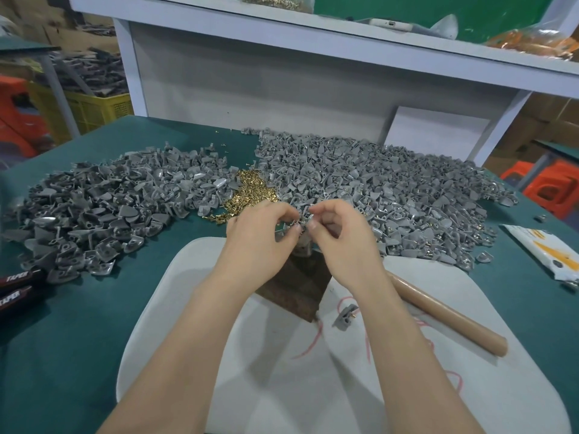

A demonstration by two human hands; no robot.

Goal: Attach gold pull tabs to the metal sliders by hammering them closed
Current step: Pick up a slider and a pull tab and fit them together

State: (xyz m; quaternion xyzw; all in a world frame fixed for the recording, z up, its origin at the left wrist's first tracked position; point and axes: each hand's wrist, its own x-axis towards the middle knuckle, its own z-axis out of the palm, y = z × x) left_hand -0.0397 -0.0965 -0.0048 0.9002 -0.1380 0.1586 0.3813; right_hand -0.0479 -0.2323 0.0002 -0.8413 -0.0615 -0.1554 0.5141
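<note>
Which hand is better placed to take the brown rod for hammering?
Probably the right hand: the brown rod lies beside its forearm, away from the left hand. Both pinch a grey slider.

teal table (94,339), grey sliders (94,208), gold tabs (250,191), white pad (282,386) with pink lines (318,335), dark brown block (294,286), tan tube (448,314), yellow crate (94,111), orange stools (548,183), black handles (22,296) with white lettering, white shelf (313,36).

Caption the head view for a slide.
Left hand and right hand pinch a grey slider over a wooden block, gold tabs piled behind.
</note>
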